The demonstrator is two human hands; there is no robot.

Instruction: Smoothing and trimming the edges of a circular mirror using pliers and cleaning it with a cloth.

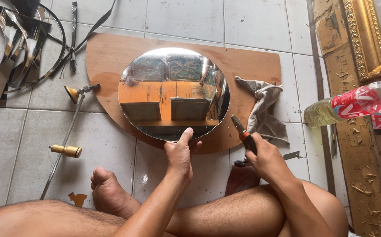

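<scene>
Person is sitting on the tiled floor (pixel 260 26), legs crossed at the bottom of the frame. Oval mirror (pixel 174 94) is lying flat on a rounded wooden board (pixel 252 66) at centre frame. Left hand (pixel 179 153) is pressing on the mirror's near rim, fingers (pixel 185 135) laid together on the glass edge, thumb tucked below; nothing gripped, only steadying. Right hand (pixel 265 160) is closing its fingers around the red handles of a pair of pliers (pixel 243 134), jaws pointing up toward the lower right edge of the mirror, just short of it; whether the jaws are parted I cannot tell. Grey rag (pixel 263 109) is lying on the board just right of the mirror. Risks, as judged: the bare fingertips are resting right at a cut glass edge, so a slip could slice them; pliers nipping too deep could crack the oval or throw chips toward bare legs and the foot (pixel 107 186) close under the board. The brass-knobbed compass cutter (pixel 70 127) is lying at left, offcut mirror strips (pixel 15 44) upper left, plastic bottle (pixel 353 105) at right.
</scene>
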